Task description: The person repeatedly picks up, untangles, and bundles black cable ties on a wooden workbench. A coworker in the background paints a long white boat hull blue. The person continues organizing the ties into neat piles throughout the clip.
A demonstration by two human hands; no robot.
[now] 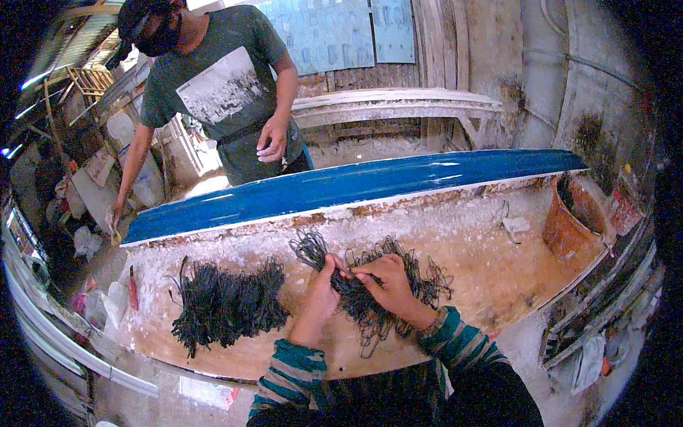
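Near the middle of the wooden table, my left hand [325, 290] is closed on a bunch of thin black looped cords [311, 248], whose loops fan out beyond the fingers. My right hand [386, 279] meets it from the right, thumb and fingertips pinched together at the same bunch. Whether a small separate piece sits in that pinch is too small to tell. Under and around the right hand lies a loose, tangled heap of black cords [425, 283]. To the left, a thick row of black cord bundles [229, 302] rests on the tabletop, apart from my hands.
A long blue-topped board [341, 186] edges the table's far side. Beyond it stands a person in a dark T-shirt [213, 78], one hand at the board's left end. A rusty-brown bucket [569, 220] stands at the right. A red-handled tool [133, 288] lies at the left edge.
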